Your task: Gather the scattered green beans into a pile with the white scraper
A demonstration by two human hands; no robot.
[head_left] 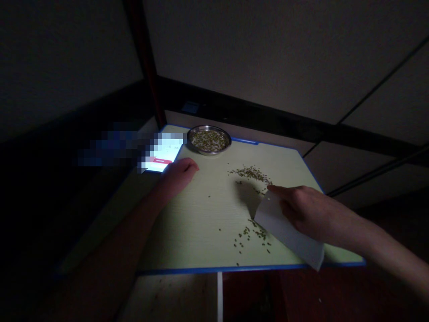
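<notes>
My right hand [299,206] grips a folded sheet of white paper [290,232], its index finger stretched out to the edge of a small pile of green beans [251,172] that look like mung beans. Nearer me, a second loose scatter of beans [246,231] lies beside the paper's lower left edge. My left hand [182,171] rests on the table as a loose fist, with nothing visible in it. Beyond it stands a round steel bowl [209,153] holding green beans mixed with white grains.
The pale table [187,223] has a blue rim. A lit screen [164,154], partly blurred out, lies at its left edge by my left hand. Under the front edge is an open compartment [181,295] with specks in it. Dark wall panels rise behind.
</notes>
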